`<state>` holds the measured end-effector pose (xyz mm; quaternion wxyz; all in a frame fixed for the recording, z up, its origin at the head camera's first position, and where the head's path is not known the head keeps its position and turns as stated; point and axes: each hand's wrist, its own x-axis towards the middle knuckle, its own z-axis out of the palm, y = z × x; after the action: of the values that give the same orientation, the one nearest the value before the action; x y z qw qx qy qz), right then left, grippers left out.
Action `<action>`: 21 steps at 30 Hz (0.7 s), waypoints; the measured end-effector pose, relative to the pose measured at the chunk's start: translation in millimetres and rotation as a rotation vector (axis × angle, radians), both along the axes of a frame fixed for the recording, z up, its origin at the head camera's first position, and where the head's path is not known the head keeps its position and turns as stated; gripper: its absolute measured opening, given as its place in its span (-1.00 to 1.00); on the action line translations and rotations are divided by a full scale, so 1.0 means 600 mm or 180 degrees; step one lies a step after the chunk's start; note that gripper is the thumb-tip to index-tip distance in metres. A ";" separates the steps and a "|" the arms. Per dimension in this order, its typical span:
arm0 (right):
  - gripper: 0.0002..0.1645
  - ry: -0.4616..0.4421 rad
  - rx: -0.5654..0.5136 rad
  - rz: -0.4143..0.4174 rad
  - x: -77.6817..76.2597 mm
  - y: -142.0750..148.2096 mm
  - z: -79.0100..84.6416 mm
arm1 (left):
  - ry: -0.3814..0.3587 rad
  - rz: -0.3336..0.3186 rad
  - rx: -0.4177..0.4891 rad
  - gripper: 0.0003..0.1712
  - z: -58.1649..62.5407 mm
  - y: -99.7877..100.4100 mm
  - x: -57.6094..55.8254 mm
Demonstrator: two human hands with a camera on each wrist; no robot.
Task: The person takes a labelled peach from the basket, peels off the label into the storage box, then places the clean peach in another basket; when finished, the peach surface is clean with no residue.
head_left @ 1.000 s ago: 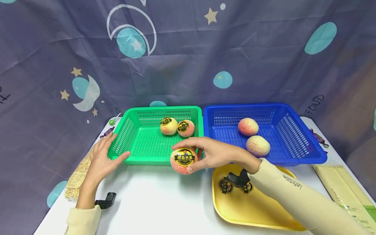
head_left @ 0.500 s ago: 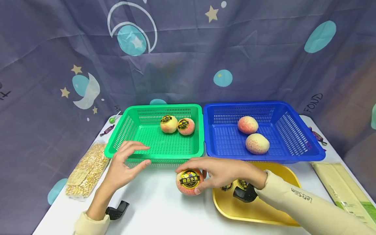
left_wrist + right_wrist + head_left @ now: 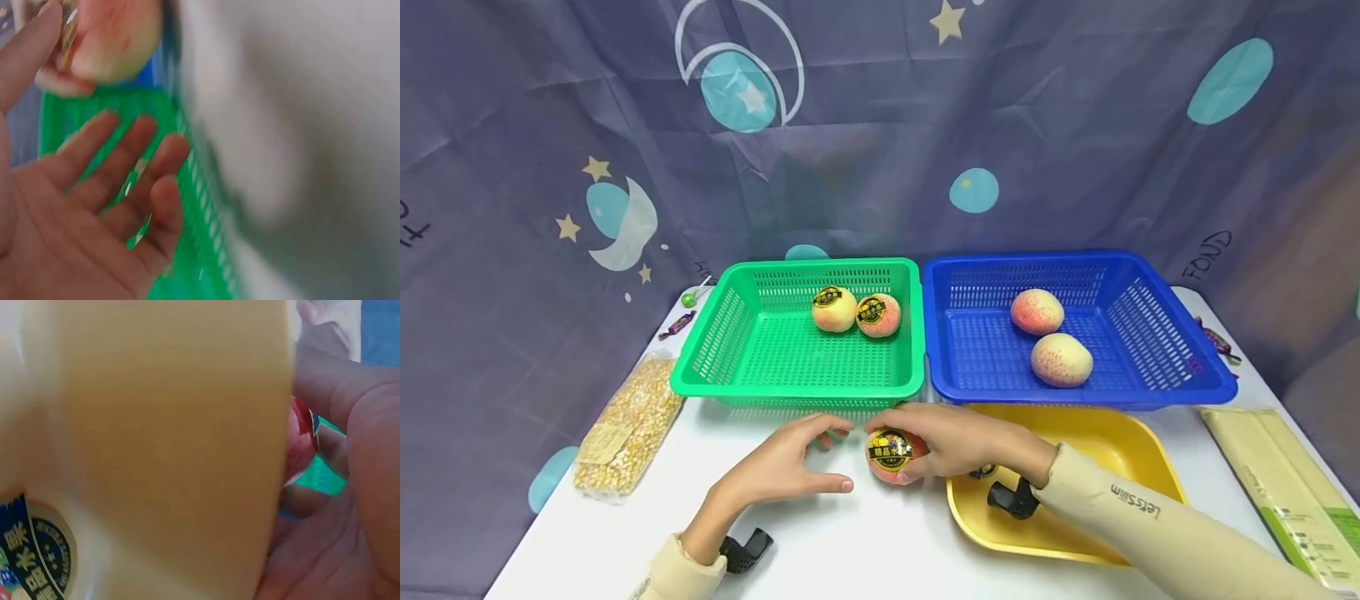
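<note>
Pink-red peach (image 3: 895, 457), black-gold label (image 3: 889, 451), gripped in right fingers (image 3: 887, 418); left fingers (image 3: 827, 423) free; pale yellow end (image 3: 115, 65) only in left-wrist view

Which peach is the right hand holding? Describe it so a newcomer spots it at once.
On the white table, find the green basket beside the blue one. Just in front of its near right corner, the right hand grips a peach. It has a black-and-gold sticker like the two peaches in the green basket, but it alone is held.
</note>
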<state>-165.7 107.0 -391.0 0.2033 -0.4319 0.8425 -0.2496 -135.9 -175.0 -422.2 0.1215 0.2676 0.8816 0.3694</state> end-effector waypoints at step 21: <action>-0.23 0.1029 -0.0004 -0.0138 0.037 0.019 0.008 | -0.0197 -0.0115 0.0337 -0.09 -0.035 0.081 -0.020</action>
<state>-143.7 118.3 -386.2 0.0594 -0.4483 0.8732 -0.1817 -147.8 -126.6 -443.4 0.1410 0.2781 0.8516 0.4214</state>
